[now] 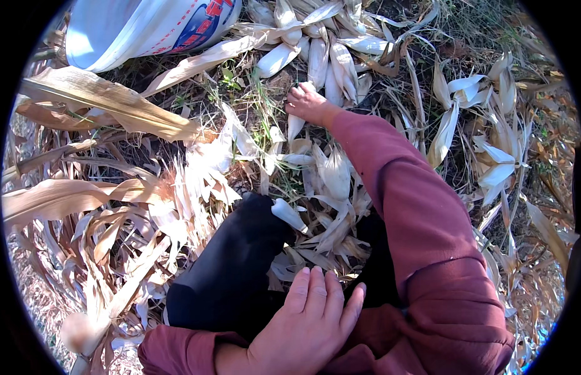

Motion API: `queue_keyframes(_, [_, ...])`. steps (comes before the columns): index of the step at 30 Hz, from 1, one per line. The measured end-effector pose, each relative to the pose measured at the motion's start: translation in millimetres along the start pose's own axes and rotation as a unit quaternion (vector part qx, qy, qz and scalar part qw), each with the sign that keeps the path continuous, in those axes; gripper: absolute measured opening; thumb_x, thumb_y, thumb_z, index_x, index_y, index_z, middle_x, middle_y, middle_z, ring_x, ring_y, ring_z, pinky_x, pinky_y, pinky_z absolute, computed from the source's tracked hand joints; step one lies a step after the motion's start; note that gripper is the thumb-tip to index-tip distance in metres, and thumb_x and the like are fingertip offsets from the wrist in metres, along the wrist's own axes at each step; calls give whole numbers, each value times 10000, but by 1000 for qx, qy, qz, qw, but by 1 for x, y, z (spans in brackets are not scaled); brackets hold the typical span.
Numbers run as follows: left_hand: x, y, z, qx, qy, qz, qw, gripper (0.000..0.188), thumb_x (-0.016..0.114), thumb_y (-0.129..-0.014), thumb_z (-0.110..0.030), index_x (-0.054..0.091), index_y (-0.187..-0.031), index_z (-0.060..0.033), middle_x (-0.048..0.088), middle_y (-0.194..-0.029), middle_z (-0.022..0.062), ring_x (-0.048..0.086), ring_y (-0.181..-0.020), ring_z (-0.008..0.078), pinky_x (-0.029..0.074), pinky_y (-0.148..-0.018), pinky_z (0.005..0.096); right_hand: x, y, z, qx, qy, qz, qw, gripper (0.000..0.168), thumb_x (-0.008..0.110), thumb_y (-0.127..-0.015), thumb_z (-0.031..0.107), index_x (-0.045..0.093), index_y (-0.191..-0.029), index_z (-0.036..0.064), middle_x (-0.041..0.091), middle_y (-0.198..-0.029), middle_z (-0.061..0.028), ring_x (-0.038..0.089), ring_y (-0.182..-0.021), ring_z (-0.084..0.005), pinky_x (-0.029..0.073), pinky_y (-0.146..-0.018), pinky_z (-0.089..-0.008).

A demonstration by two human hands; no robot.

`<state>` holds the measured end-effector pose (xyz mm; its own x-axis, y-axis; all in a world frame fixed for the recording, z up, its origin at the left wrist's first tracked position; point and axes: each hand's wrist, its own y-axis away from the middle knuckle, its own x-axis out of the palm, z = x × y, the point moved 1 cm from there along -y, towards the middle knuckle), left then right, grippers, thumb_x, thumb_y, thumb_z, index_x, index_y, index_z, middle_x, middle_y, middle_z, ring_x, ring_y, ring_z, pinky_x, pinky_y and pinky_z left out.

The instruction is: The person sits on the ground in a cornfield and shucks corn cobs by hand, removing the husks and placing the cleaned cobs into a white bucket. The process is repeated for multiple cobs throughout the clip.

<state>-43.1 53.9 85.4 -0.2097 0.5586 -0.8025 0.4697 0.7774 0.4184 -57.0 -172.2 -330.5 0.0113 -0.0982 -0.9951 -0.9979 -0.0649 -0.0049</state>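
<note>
My right hand [305, 102] reaches forward at the end of a maroon sleeve. Its fingers are bent down at the near edge of a heap of corn ears in dry husks [318, 61]; whether they grip an ear is hidden. A pale husk tip [295, 125] shows just below that hand. My left hand [307, 314] is held near my body, its back up and its fingers extended, with nothing seen in it. Between my black-clad legs lie a husk-covered ear [335, 173] and loose dry husks [335, 229].
A white plastic bucket [150, 28] with coloured print lies tipped at the upper left. Long dry corn leaves [107, 101] and shredded husks [196, 187] cover the left side. More open husks [497, 164] stand on stalks at the right, over grass and soil.
</note>
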Motion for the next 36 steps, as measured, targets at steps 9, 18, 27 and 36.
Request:
queue_keyframes(9, [20, -9, -6, -6, 15, -50, 999, 538, 620, -794, -273, 458, -1242, -23, 553, -945, 125, 534, -921, 272, 383, -891, 393, -97, 13, -8, 301, -522, 199, 773, 691, 639, -732, 555, 518, -1089, -24, 611, -1040, -189, 606, -949, -279, 450, -835, -380])
queue_keyframes(18, [-8, -51, 34, -160, 93, -216, 959, 482, 623, -808, -359, 541, -1142, -22, 627, -887, 171, 604, -853, 330, 472, -750, 396, -260, 89, -1, 328, -789, -18, 519, 514, 584, -854, 374, 474, -1213, 23, 589, -1052, -87, 579, -922, -145, 476, -783, -291])
queue_keyframes(27, [-1, -89, 66, -194, 576, -307, 732, 503, 607, -847, -386, 547, -1120, 33, 618, -1031, 119, 599, -883, 189, 474, -747, 331, -330, 114, 54, 338, -704, -174, 599, 559, 645, -834, 343, 449, -1211, -21, 589, -1027, -97, 560, -893, -134, 463, -783, -284])
queue_keyframes(36, [12, -102, 77, -110, 607, -479, 624, 315, 536, -919, -207, 509, -1067, 69, 603, -964, 122, 583, -820, 162, 478, -724, 293, -311, 97, 60, 340, -680, -275, 589, 646, 717, -774, 278, 405, -1220, -71, 608, -963, -154, 605, -868, -183, 495, -724, -291])
